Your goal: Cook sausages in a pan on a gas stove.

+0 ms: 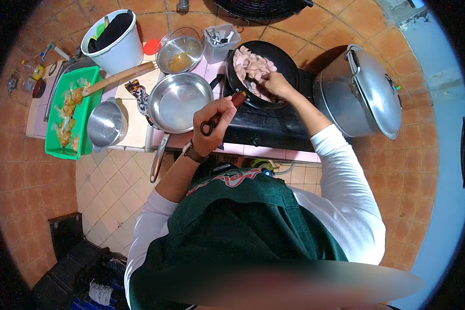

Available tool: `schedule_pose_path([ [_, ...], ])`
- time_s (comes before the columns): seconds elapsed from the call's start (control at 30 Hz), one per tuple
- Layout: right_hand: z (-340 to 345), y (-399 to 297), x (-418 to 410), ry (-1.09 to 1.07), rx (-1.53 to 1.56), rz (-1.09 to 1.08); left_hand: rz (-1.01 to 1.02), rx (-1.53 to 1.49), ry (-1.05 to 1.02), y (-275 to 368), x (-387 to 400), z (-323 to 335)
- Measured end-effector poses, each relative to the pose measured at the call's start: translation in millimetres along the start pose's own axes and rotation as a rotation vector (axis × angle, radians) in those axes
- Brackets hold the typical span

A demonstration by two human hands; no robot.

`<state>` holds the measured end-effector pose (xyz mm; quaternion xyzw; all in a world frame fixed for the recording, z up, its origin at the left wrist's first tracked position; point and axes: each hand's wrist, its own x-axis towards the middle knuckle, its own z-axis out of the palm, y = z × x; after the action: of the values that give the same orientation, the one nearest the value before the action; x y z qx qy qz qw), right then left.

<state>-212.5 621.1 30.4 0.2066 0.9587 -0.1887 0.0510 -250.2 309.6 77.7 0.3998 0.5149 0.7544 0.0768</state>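
My left hand is closed around the dark brown handle of a black wok, with the handle's hanging loop showing below the thumb. The wok sits on a black gas stove. Pale pink pieces of what looks like raw meat cover the left part of its inside. My right hand reaches into the wok, fingers bunched down among the pieces. Whether something is pinched in those fingers is hidden. Left of the stove, a stainless steel frying pan points its handle towards me.
A large lidded aluminium pot stands right of the stove. To the left are a steel pot, a green tray with bagged food, a white bucket, a wooden utensil, a wire strainer and a clear container.
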Motion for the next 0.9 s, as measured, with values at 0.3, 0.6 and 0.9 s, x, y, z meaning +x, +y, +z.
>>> schedule_pose_path([
  [0.3, -55.4, 25.9, -1.6, 0.036, 0.337, 0.319, -0.001, -0.007, -0.017, -2.8, -1.5, -2.8],
  [0.6, -31.5, -6.3, -22.3, 0.091, -0.324, 0.152, 0.036, 0.002, 0.014, -0.2, 2.1, 0.0],
  [0.9, -112.2, -34.3, -67.4, 0.110, -0.682, 0.165, 0.031, 0.014, 0.010, -1.7, -1.1, -0.7],
])
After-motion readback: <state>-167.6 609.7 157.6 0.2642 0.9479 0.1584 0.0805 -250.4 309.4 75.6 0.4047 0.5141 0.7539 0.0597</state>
